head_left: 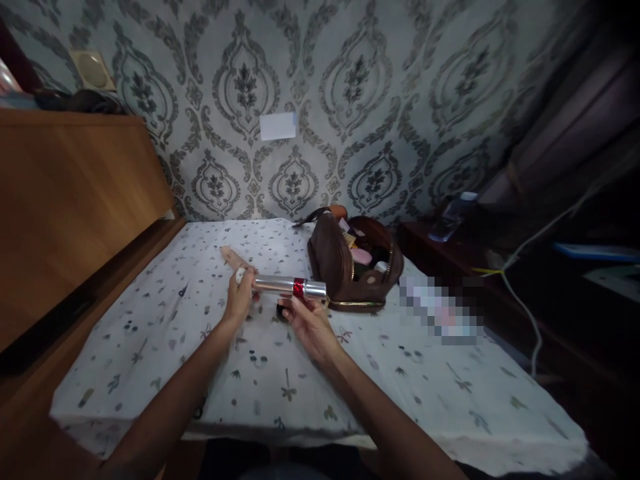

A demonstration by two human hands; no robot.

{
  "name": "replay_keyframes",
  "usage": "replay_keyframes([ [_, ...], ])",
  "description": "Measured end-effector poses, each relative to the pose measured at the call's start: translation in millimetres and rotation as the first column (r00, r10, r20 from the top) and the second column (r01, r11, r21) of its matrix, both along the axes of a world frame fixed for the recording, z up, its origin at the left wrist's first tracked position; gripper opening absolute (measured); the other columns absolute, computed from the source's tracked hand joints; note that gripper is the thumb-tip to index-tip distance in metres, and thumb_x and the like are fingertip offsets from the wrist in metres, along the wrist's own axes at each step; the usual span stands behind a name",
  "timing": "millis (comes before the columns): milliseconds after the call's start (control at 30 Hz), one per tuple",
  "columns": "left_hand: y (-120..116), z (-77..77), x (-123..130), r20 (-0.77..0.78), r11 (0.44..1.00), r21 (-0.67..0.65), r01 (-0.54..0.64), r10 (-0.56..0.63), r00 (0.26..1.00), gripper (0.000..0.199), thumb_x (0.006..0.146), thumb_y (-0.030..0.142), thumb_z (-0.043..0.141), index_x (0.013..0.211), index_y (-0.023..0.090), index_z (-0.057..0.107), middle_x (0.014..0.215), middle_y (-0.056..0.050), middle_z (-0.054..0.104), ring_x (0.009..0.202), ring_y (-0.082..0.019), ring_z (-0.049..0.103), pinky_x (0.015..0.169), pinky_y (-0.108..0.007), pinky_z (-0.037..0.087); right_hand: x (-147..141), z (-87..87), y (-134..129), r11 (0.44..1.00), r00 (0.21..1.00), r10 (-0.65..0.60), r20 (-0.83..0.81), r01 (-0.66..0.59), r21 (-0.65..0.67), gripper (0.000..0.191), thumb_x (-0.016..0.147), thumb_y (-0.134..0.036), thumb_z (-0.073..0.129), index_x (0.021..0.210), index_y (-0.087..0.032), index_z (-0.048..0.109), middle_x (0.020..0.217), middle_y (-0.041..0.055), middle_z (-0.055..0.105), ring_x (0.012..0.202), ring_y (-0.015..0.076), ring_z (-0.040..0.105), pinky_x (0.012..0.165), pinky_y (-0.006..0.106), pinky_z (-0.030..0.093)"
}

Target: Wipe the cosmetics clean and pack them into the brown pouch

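Observation:
A shiny silver tube with a red band (277, 285) is held nearly level above the cloth, a little left of the bag. My left hand (240, 300) is closed around its left end, where something small and white shows by the fingers. Under the right part of the tube, near the red band, the fingers of my right hand (313, 328) are closed on it from below. A small round black thing (282, 312) shows at my right fingertips; whether they grip it I cannot tell. Beyond my left hand lies a flat beige strip (233, 257), partly hidden by that hand.
An unzipped brown bag (327, 263) with several small items stands against the wall side. Patterned white cloth (285, 400) covers the table. A wooden cabinet (75, 193) borders the left. At right are a clear bottle (450, 219), a white cable (525, 310) and a blurred-out patch.

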State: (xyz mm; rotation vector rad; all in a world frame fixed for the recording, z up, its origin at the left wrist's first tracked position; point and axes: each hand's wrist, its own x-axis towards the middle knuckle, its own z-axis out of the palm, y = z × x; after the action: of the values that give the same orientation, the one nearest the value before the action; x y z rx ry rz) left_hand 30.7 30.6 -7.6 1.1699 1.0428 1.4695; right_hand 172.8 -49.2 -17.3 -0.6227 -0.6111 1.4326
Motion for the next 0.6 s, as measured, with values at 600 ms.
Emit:
replay_keyframes([
  [600, -39.2, 10.2, 8.6, -0.318, 0.934, 0.151, 0.324, -0.265, 0.910, 0.040, 0.093, 0.055, 0.050, 0.118, 0.025, 0.058, 0.103, -0.004, 0.064, 0.084, -0.018, 0.059, 0.080, -0.030, 0.047, 4.4, 3.2, -8.2, 0.918, 0.916, 0.381, 0.129, -0.357, -0.175, 0.057, 0.073, -0.069, 0.068, 0.097, -0.018, 0.060, 0.058, -0.0023, 0.061, 0.043, 0.0114, 0.053, 0.040, 0.022, 0.043],
])
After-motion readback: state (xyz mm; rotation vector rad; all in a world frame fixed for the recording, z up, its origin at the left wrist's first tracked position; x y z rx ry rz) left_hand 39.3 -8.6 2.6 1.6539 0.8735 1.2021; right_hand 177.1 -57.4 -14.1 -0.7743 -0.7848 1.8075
